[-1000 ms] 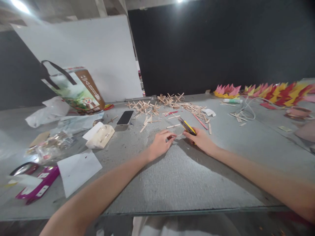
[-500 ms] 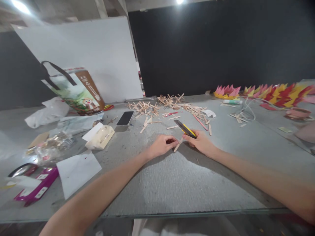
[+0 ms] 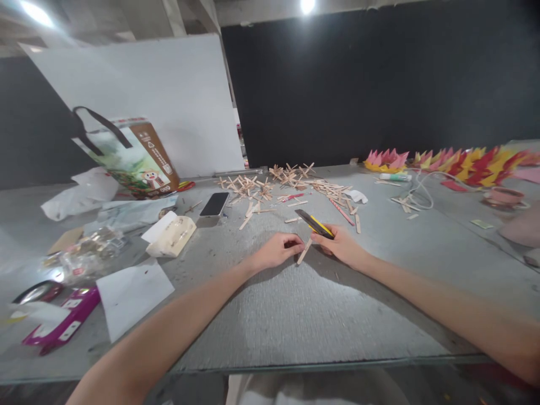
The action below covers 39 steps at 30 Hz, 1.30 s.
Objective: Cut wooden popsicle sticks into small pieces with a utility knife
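My right hand (image 3: 340, 243) is closed round a yellow and black utility knife (image 3: 315, 224), which points up and to the left above the table. Beneath that hand, a wooden craft stick (image 3: 302, 255) slants down toward me, its upper end at my right fingertips. My left hand (image 3: 277, 249) is curled, with thumb and fingertips pressed at the stick's left side. Behind the hands, loose craft sticks (image 3: 329, 190) lie in a heap beside star-shaped clusters of sticks (image 3: 248, 187). A red-patterned pencil or stick (image 3: 341, 211) lies at the heap's near side.
On the left are a phone (image 3: 214, 204), a tissue pack (image 3: 172, 236), white paper (image 3: 134, 298), a purple package (image 3: 70, 320) and a printed bag (image 3: 135, 160). Spiky paper pieces (image 3: 485, 166), a glue stick (image 3: 394, 176) and a white cable (image 3: 426, 191) are on the right.
The view has shifted slightly. The craft stick's lower end shows a little more; both hands keep nearly the same place and the knife stays in my right hand.
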Motion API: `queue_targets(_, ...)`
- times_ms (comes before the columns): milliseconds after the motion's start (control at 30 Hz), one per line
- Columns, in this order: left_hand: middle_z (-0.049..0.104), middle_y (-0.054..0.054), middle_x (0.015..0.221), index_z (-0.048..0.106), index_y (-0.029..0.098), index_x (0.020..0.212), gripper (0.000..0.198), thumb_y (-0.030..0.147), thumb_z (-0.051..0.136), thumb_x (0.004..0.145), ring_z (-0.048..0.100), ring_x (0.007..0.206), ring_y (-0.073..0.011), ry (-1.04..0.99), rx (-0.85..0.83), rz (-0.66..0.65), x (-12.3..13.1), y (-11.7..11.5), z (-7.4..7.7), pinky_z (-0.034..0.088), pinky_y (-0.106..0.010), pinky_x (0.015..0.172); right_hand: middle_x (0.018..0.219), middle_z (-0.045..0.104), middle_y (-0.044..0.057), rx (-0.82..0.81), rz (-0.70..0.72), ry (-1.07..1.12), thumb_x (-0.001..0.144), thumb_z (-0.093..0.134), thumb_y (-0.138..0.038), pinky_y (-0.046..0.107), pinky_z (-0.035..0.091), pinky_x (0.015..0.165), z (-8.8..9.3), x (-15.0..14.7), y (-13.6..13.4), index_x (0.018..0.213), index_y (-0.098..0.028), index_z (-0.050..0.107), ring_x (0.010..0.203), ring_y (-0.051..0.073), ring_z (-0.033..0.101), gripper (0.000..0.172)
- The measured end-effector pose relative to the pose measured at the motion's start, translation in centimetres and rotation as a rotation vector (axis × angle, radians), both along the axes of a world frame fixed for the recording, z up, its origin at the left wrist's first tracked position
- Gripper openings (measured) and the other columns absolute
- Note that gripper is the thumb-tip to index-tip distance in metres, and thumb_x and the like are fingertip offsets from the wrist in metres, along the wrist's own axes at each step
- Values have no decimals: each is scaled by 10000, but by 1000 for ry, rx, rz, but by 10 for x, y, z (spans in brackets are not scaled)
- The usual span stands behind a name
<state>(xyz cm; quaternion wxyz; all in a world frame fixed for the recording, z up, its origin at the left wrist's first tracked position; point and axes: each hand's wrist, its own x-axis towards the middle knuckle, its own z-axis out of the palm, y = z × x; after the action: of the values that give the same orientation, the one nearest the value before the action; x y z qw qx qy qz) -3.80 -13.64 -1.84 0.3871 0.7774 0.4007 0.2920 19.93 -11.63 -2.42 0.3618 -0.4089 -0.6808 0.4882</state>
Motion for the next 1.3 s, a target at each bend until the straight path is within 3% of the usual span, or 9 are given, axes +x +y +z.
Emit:
queue_targets(233,706,-8,833,681,204,912,255,395,548,1015,623,758,-158,20,50,26,2,-4,6,475,-256,717,534,435,-95,-24,11,24,884,736,-604,253,243,459,0,-1,0,854,-222,567,464,100,344,419)
queue_targets(500,641,11,713,549,211,764,285,315,475,1018,599,687,-149,-17,51,161,4,-6,5,470,-265,697,517,389,-116,-83,-3,150,870,762,-585,242,287,431,1,-3,-1,875,-239,535,436,93,331,414)
queue_targets(600,645,11,720,581,207,783,276,347,514,1012,593,692,-153,-13,71,199,4,-5,2,463,-270,690,567,485,-84,-94,-18,195,868,765,-590,247,330,408,4,-4,-3,864,-234,554,429,90,365,414)
queue_targets(767,691,-4,800,632,207,974,204,346,493,1030,642,701,-155,-100,64,180,4,-3,0,498,-273,693,608,564,-62,-87,-82,266,869,762,-602,251,366,379,11,-5,-7,931,-231,579,418,86,356,417)
queue_targets(867,715,-25,806,664,201,956,320,368,415,1069,659,722,-160,-84,59,159,4,-4,2,507,-281,714,685,631,-41,-69,-115,296,861,768,-602,248,371,368,14,-5,-8,968,-236,570,428,83,359,430)
queue_targets(1033,743,-40,826,699,192,933,327,452,528,1034,678,767,-172,-58,27,127,2,-5,3,519,-279,725,801,710,-1,-53,-123,280,858,755,-623,255,381,377,12,-5,-5,982,-231,577,437,76,367,448)
queue_targets(1167,705,-33,764,672,181,839,331,473,600,977,638,676,-152,-218,6,255,1,3,-2,512,-274,677,735,692,-5,-46,-73,189,874,742,-600,254,355,383,8,-3,-3,910,-217,598,417,76,390,411)
queue_targets(1300,694,-32,773,670,176,881,331,494,616,956,618,649,-141,-351,6,367,-2,7,-2,506,-273,660,651,669,-26,-16,-1,52,880,759,-531,250,300,381,8,-4,-7,890,-212,637,381,84,418,342)
